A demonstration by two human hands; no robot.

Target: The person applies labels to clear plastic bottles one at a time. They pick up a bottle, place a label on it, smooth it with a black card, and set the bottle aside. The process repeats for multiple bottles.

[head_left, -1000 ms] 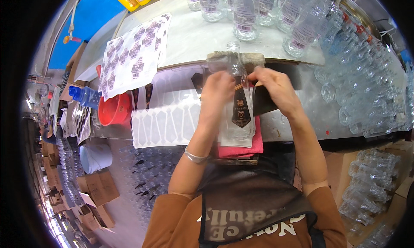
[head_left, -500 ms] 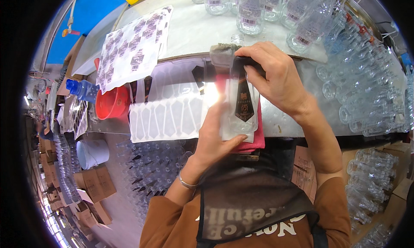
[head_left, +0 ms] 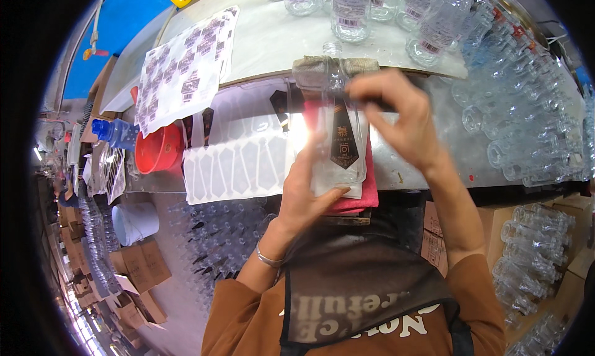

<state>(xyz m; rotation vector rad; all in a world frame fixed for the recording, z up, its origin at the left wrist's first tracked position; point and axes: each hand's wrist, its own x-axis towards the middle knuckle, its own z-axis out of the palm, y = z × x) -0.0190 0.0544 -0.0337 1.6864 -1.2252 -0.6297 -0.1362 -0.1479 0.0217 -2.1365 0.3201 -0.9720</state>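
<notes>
A clear glass bottle [head_left: 354,175] lies on its back before me, its neck resting on a rolled grey cloth [head_left: 308,74] and its base toward me. A black tie-shaped label [head_left: 342,139] with copper-coloured print sits on its face. My left hand [head_left: 299,192] is closed along the bottle's left side, the thumb near the base. Over the upper right of the bottle, my right hand [head_left: 400,111] pinches a dark flat piece [head_left: 365,97]; motion blur hides its exact kind. A pinkish-red cloth [head_left: 372,185] lies beneath the bottle.
Left of the bottle lies a backing sheet [head_left: 238,170] with tie-shaped outlines, below a printed label sheet [head_left: 183,68] and beside a red bowl [head_left: 160,150]. Labelled bottles [head_left: 350,12] stand on the raised shelf. Many clear bottles [head_left: 527,120] are stacked at right.
My right hand has lifted slightly and blurred, with the dark piece shifting off the label's top, which now shows more. My left hand keeps its hold on the bottle. The whole view has shifted slightly.
</notes>
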